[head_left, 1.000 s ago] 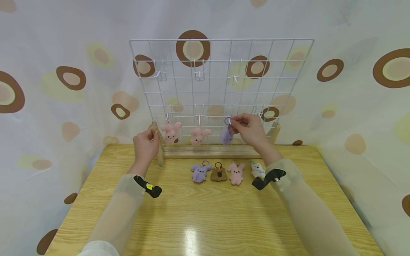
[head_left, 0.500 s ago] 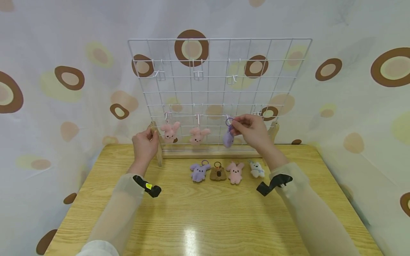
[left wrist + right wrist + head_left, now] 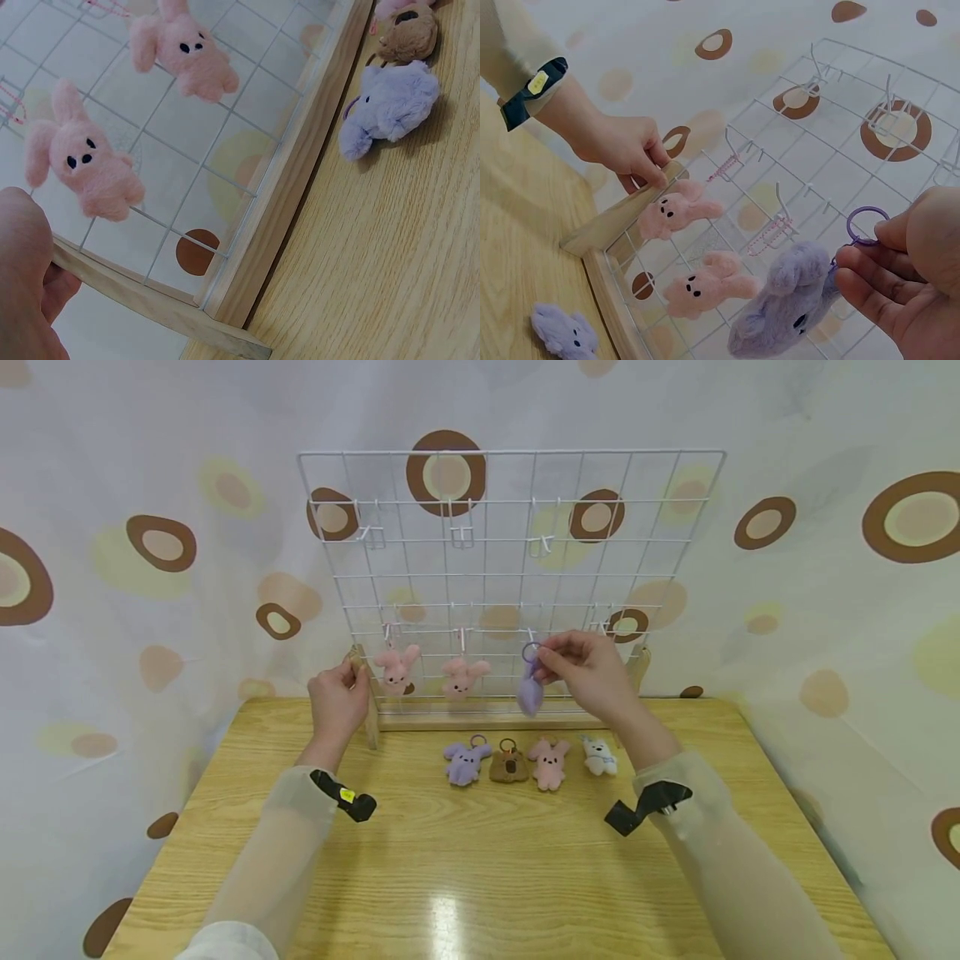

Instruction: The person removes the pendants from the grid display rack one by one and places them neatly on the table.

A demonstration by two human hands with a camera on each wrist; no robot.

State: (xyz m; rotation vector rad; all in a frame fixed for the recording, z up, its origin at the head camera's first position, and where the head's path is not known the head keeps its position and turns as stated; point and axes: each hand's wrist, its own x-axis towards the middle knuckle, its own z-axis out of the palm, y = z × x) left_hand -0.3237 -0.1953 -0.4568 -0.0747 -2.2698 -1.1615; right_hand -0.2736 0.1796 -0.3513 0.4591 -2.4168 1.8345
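My right hand (image 3: pixel 588 672) pinches the purple ring (image 3: pixel 868 225) of a purple plush keychain (image 3: pixel 530 695) in front of the wire grid (image 3: pixel 487 539). In the right wrist view the plush hangs below the fingers; whether its ring touches a hook cannot be told. Two pink plush keychains (image 3: pixel 397 669) (image 3: pixel 92 169) hang from lower hooks to the left. My left hand (image 3: pixel 340 700) grips the wooden side foot (image 3: pixel 150 300) of the grid's stand, at the left end.
On the wooden table (image 3: pixel 450 852), in front of the stand, lie a purple plush (image 3: pixel 464 764), a brown one (image 3: pixel 509 767), a pink one (image 3: pixel 550 765) and a white one (image 3: pixel 600 757). Three hooks (image 3: pixel 462 535) sit higher on the grid. A patterned sheet stands behind.
My right hand has come slightly down and towards me, and the purple plush hangs lower and has turned. The left hand keeps its grip on the stand.
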